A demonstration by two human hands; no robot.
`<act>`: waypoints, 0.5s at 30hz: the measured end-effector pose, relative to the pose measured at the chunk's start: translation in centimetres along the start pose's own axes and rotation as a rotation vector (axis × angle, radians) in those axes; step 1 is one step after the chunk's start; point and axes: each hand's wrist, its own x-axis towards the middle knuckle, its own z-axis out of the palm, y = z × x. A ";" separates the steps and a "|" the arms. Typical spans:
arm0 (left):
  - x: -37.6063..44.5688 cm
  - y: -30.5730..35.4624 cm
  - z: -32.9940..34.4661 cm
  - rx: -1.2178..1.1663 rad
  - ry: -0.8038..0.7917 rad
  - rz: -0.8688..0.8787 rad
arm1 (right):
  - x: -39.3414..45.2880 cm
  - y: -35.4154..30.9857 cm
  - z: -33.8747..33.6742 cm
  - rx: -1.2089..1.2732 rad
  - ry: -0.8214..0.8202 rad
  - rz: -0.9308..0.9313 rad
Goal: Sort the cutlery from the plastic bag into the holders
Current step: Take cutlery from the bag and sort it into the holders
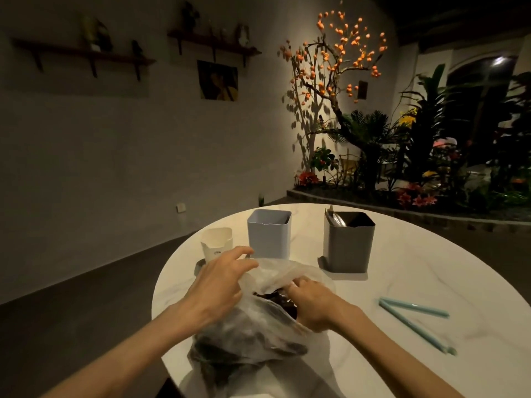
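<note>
While the left hand [221, 278] is spreading the thin, crinkly bag [258, 320], its grip apart, the right hand [311, 304] is reaching inside among dark cutlery [277, 300], grip hidden, likely light, stiff pieces best pinched by the handles.

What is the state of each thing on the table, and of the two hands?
plastic bag: lying on the table, mouth open, dark cutlery inside
left hand: fingers spread, resting on the bag's edge
right hand: fingers reaching into the bag's mouth
white holder: upright, contents not visible
light blue holder: upright, looks empty
dark grey holder: upright, some cutlery in it
two light blue sticks: lying flat on the table
</note>
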 end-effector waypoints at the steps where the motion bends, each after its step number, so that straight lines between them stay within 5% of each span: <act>1: 0.1 -0.1 -0.1 -0.036 0.036 0.009 | 0.2 -0.3 -0.1 -0.011 0.003 -0.005; 6: -0.6 1.9 -1.5 -0.610 -0.064 0.133 | 0.3 -2.9 -0.2 0.143 -0.026 -0.131; 8: -0.6 2.7 -1.7 -0.454 -0.108 0.183 | 0.6 -3.4 0.3 0.180 -0.055 -0.113; 12: -0.2 2.6 -1.4 0.290 -0.353 0.072 | 0.7 -3.1 0.9 0.164 -0.040 -0.132; 15: -0.3 0.8 -0.2 0.367 -0.549 -0.083 | 0.4 -2.3 1.0 0.138 -0.064 -0.161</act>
